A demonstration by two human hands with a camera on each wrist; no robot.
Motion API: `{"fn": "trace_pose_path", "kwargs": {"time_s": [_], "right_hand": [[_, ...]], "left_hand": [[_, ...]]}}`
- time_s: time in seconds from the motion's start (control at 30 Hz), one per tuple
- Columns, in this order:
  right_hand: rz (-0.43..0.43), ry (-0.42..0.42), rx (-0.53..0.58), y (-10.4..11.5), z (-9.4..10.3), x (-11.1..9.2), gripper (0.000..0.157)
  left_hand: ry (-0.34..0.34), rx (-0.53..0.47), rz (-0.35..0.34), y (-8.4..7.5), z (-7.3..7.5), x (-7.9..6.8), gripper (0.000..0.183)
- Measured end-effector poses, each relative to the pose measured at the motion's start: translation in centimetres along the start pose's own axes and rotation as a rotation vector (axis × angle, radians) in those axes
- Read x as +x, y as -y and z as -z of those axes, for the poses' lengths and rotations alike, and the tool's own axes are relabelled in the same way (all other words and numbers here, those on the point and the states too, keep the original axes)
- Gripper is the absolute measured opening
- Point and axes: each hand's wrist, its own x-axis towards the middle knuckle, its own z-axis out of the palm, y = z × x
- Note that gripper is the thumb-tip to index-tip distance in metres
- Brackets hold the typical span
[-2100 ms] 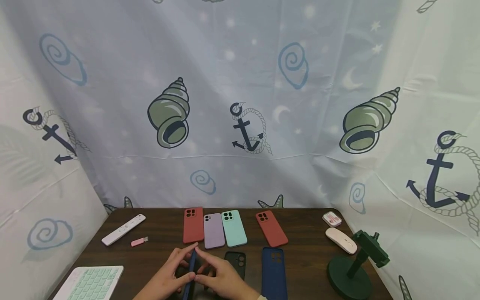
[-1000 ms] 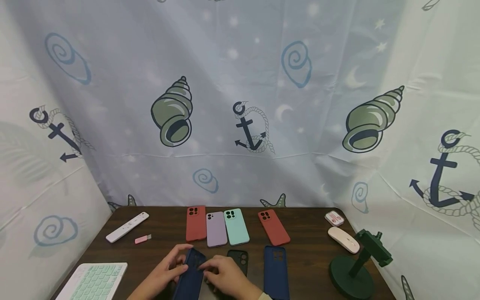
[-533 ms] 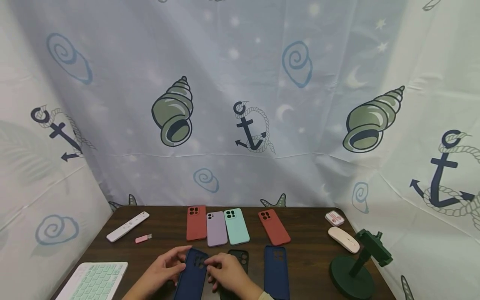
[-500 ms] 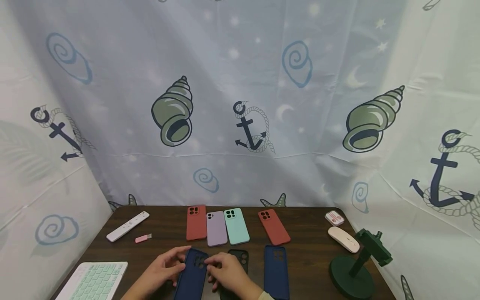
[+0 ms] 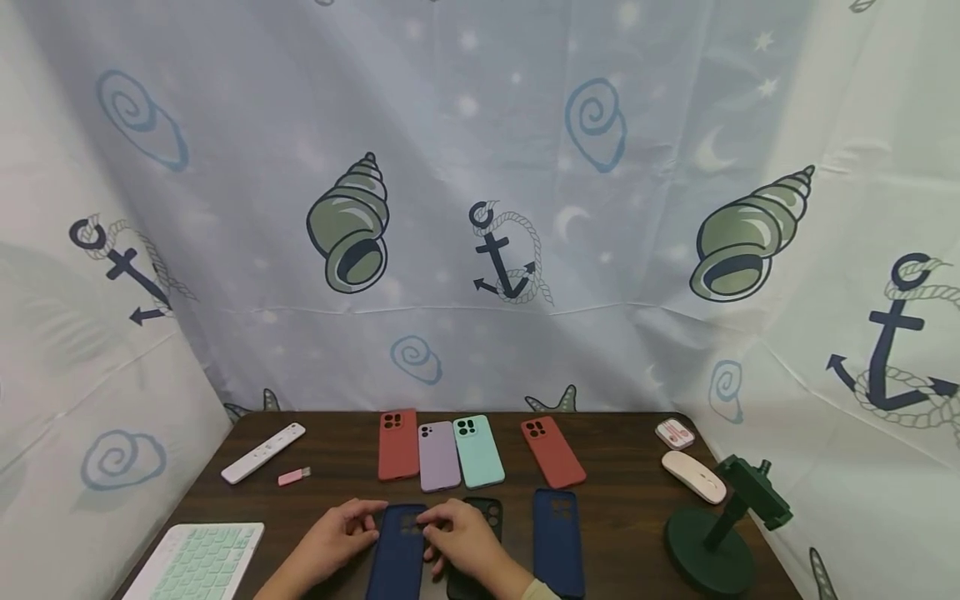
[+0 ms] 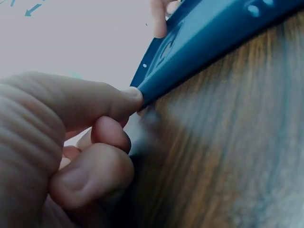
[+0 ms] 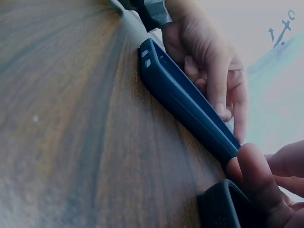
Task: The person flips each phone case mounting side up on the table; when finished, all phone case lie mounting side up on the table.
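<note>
A dark blue phone case (image 5: 397,554) lies low over the table between both hands, its camera cutout at the far end and its hollow side up. My left hand (image 5: 341,537) pinches its far left corner; in the left wrist view the thumb (image 6: 114,99) presses on the case's rim (image 6: 156,88), other fingers curled beneath. On the far right corner, my right hand (image 5: 467,537) grips the case with thumb and finger, seen close in the right wrist view beside the blue wall (image 7: 185,107). Partly under the right hand is a black phone case (image 5: 492,512).
Another blue case (image 5: 557,550) lies to the right. Behind are red (image 5: 398,446), lilac (image 5: 438,458), mint (image 5: 478,454) and red (image 5: 553,454) cases. Keyboard (image 5: 202,562), remote (image 5: 262,452) and pink USB stick (image 5: 294,476) sit left; mouse (image 5: 693,477) and green stand (image 5: 708,550) right.
The blue case has turned from on edge to facing up and come down flatter on the table. Both hands have stayed at its far corners, the right moving to the right corner.
</note>
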Motion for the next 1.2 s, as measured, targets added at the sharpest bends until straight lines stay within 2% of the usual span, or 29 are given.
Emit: {"fn": "trace_pose_path", "kwargs": {"time_s": [0.2,0.4,0.5,0.6,0.77,0.97,1.1,1.2], "right_hand": [[-0.031,0.032,0.031,0.1,0.5,-0.3,0.018],[-0.063,0.098,0.170,1.1,1.1,-0.2,0.024],[-0.067,0.118,0.185,2.1,1.3,-0.1,0.028],[-0.050,0.108,0.111,3.5,1.5,0.6,0.028],[-0.029,0.060,-0.025,5.3,1.7,2.8,0.021],[-0.041,-0.030,-0.106,5.7,1.4,6.4,0.014],[-0.046,-0.078,-0.173,5.4,1.1,8.8,0.021],[-0.053,-0.099,-0.201,5.0,1.0,10.2,0.028]], "left_hand": [[0.011,-0.034,0.035,0.1,-0.2,0.2,0.041],[-0.011,-0.301,0.095,0.4,0.0,0.2,0.044],[-0.054,-0.355,0.113,0.5,0.5,0.3,0.044],[-0.127,-0.284,0.102,0.4,1.4,1.2,0.039],[-0.240,-0.129,0.070,0.4,2.5,3.7,0.029],[-0.324,-0.013,0.004,0.3,1.9,6.9,0.032],[-0.384,0.046,-0.033,0.2,1.3,8.6,0.038],[-0.406,0.078,-0.012,0.3,0.9,9.4,0.043]]}}
